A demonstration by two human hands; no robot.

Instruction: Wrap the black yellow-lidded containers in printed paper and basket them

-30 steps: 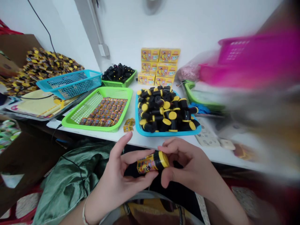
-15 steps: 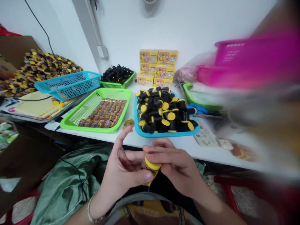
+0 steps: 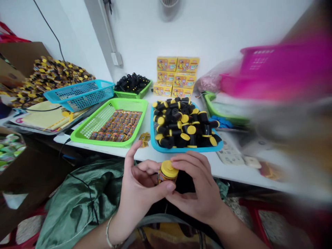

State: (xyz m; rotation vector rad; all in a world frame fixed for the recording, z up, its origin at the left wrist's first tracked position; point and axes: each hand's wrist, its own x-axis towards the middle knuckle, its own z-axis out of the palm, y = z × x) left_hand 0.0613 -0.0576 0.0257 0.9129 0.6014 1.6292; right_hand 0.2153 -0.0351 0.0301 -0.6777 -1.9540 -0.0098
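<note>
A small canister with a yellow cap point(image 3: 168, 170) and a printed wrap is held between my hands, cap upward. My left hand point(image 3: 145, 186) grips its body with thumb and fingers, the index finger raised. My right hand point(image 3: 198, 186) has its fingertips on the cap and right side. Just beyond, a blue basket point(image 3: 186, 150) holds many black canisters with yellow caps. To its left, a green basket point(image 3: 85, 126) holds rows of wrapped canisters. Small printed labels point(image 3: 144, 139) lie between the two baskets.
Yellow printed boxes point(image 3: 177, 76) are stacked against the wall. A blue basket point(image 3: 85, 93) and a heap of canisters point(image 3: 52, 74) stand at the left. Pink baskets point(image 3: 272, 65), partly blurred, rise at the right. Green sacking point(image 3: 103, 188) hangs below the table edge.
The canister has tipped more upright and shows more of its cap top. My right fingers have shifted, with the fingertips now on the cap's edge. The view has moved slightly.
</note>
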